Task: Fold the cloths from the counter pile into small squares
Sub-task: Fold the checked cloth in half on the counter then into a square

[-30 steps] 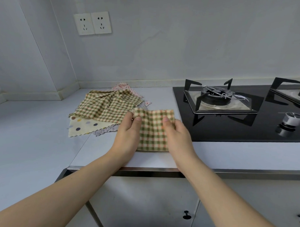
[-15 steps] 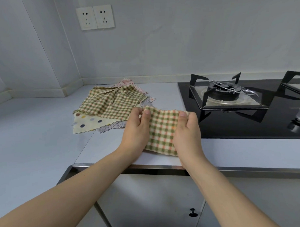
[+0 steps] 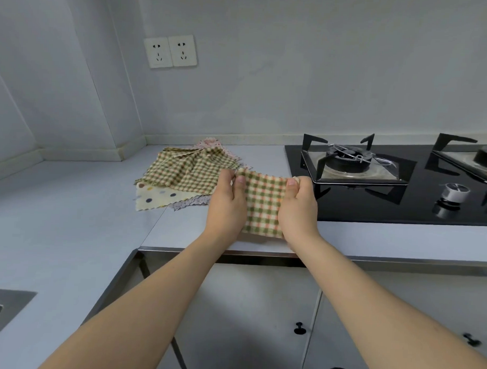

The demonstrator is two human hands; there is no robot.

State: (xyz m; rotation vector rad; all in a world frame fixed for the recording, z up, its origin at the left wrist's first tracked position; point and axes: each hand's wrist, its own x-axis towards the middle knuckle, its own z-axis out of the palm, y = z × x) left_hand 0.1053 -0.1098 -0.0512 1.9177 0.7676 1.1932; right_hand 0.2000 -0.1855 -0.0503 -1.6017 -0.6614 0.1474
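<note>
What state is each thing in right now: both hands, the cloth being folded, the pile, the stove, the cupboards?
left hand: pinches checked cloth's far edge
right hand: pinches same edge
checked cloth: partly folded, far edge lifted
cloth pile: unfolded, on counter
near burner: unlit, bare
cabinet doors: closed

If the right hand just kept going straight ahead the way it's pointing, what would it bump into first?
Probably the gas stove. The right hand pinches the checked cloth and points away from the person, toward the near left burner's metal tray and pot support. Depth is hard to judge, so that is a guess.
</note>
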